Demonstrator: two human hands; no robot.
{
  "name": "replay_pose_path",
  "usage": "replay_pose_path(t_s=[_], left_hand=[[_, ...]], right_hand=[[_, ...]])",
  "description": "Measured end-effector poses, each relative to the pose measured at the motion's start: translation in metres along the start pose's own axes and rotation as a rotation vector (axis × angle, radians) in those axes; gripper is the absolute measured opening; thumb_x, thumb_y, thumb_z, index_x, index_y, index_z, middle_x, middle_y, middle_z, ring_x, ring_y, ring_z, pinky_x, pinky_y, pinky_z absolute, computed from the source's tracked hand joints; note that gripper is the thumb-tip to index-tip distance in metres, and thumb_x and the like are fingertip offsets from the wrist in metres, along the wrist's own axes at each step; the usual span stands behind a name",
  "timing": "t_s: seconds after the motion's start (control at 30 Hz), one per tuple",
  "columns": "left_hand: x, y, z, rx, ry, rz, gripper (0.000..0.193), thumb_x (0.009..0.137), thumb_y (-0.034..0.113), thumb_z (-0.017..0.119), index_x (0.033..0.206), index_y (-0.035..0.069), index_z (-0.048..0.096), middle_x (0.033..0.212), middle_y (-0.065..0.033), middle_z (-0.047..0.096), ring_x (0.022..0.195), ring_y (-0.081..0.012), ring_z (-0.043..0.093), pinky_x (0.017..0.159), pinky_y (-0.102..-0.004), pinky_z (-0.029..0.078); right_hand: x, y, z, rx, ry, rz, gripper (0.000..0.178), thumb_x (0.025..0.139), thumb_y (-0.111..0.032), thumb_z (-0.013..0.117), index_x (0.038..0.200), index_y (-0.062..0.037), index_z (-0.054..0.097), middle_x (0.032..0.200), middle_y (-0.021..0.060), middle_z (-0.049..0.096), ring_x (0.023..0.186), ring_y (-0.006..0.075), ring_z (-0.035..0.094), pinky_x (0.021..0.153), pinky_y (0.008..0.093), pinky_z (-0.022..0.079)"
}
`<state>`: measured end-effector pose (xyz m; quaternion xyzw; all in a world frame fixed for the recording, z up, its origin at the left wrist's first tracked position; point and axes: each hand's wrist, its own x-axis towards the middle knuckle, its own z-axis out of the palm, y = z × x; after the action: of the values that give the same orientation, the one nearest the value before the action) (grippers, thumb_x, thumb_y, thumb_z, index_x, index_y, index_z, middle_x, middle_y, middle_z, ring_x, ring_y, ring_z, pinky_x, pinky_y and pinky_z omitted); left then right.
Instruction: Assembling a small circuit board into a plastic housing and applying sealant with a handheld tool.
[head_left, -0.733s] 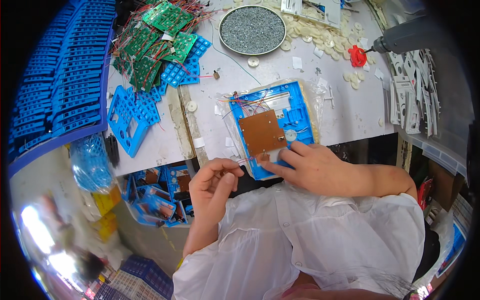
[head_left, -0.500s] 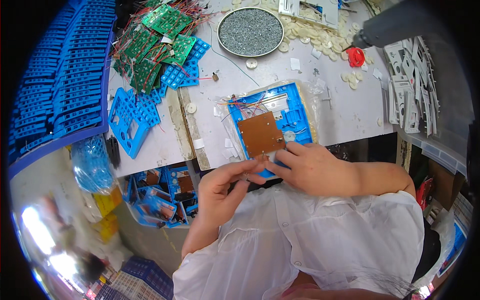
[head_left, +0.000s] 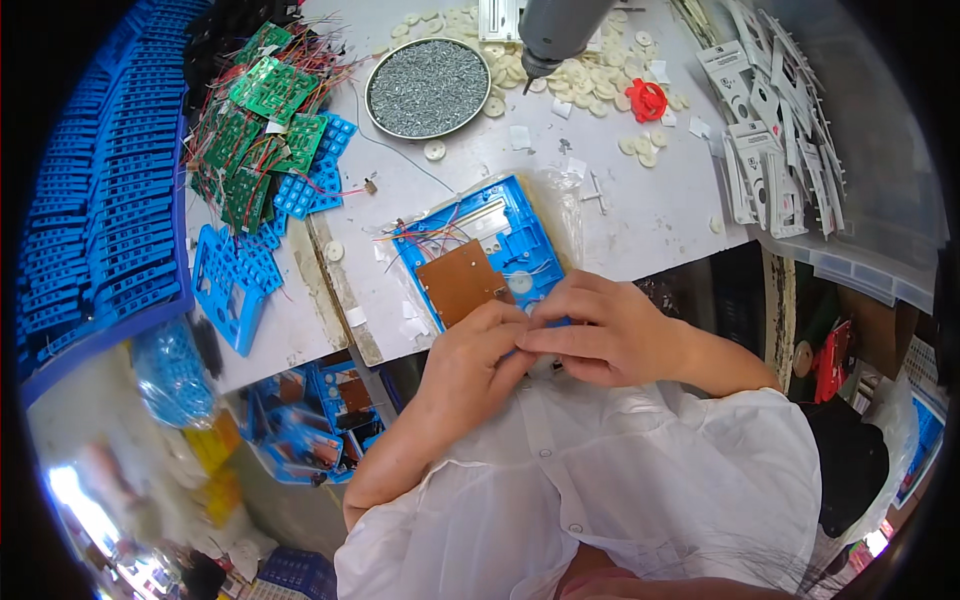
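A blue plastic casing [head_left: 518,240] lies open side up on a clear plastic bag [head_left: 562,205] at the table's front edge. Inside it are a brown circuit board [head_left: 458,282], thin coloured wires [head_left: 440,226] and a small white disc [head_left: 521,284]. My left hand [head_left: 478,355] is closed at the casing's near edge, beside the board's lower corner. Against its fingertips, my right hand [head_left: 598,328] is closed in a pinch at the casing's near right corner. The fingers hide whatever is between them.
A grey power screwdriver [head_left: 560,35] hangs over the table's far side. Behind are a bowl of screws [head_left: 428,88], cream discs [head_left: 600,85] and a red ring [head_left: 647,100]. Green circuit boards [head_left: 272,90] and blue panels [head_left: 110,180] crowd the left; white panels [head_left: 770,150] stand right.
My hands have come together, fingertips meeting over the casing's near edge. The hanging screwdriver has swung left, away from the red ring. The whole view has shifted and turned slightly.
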<state>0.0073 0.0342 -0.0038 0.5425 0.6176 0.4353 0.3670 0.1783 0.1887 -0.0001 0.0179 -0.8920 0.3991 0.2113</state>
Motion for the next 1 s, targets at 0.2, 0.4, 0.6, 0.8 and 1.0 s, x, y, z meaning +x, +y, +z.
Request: replay_pose_path(t_s=[0.2,0.4,0.6,0.8,1.0], left_hand=[[0.013,-0.002,-0.016,-0.266,-0.262,-0.21,0.016,0.099,0.013,0.064,0.106,0.001,0.072,0.095,-0.0139,0.07,0.086,-0.0337,0.067,0.077,-0.0398,0.054],[0.011,0.018,-0.018,0.012,-0.191,-0.318,0.021,0.094,0.015,0.071,0.112,0.004,0.07,0.098,-0.0135,0.068,0.092,-0.0318,0.065,0.081,-0.041,0.051],[-0.014,-0.014,0.02,0.519,0.103,0.293,0.044,0.071,0.009,0.085,0.111,0.012,0.067,0.104,-0.0068,0.067,0.095,-0.0292,0.063,0.082,-0.0447,0.045],[-0.022,-0.027,0.021,0.51,0.084,0.337,0.038,0.076,0.012,0.083,0.111,0.012,0.068,0.107,-0.0044,0.065,0.097,-0.023,0.062,0.083,-0.042,0.042],[-0.01,-0.009,0.016,0.577,-0.053,0.21,0.052,0.08,0.017,0.081,0.129,0.008,0.065,0.108,-0.0063,0.064,0.099,-0.0239,0.061,0.087,-0.0443,0.038]], right_hand=[[-0.002,0.013,0.011,-0.094,0.101,-0.085,0.037,0.074,-0.011,0.084,0.109,-0.0086,0.073,0.098,0.0016,0.067,0.082,0.0219,0.064,0.061,0.0316,0.055],[0.004,0.023,0.001,-0.101,0.064,-0.086,0.022,0.074,-0.013,0.084,0.09,-0.0075,0.07,0.088,0.0023,0.065,0.077,0.0205,0.062,0.056,0.0328,0.052],[-0.005,0.008,-0.02,-0.31,-0.253,-0.078,0.021,0.077,-0.015,0.081,0.08,-0.0081,0.062,0.079,0.0029,0.056,0.073,0.0204,0.061,0.055,0.0314,0.052],[-0.008,-0.002,-0.01,-0.227,-0.281,0.021,0.019,0.083,-0.018,0.078,0.086,-0.0082,0.062,0.082,0.0037,0.059,0.076,0.0212,0.064,0.057,0.0327,0.054],[-0.022,-0.007,-0.003,-0.057,-0.226,0.217,0.022,0.089,-0.02,0.079,0.095,-0.0065,0.063,0.102,0.0063,0.068,0.071,0.0251,0.068,0.058,0.0349,0.056]])
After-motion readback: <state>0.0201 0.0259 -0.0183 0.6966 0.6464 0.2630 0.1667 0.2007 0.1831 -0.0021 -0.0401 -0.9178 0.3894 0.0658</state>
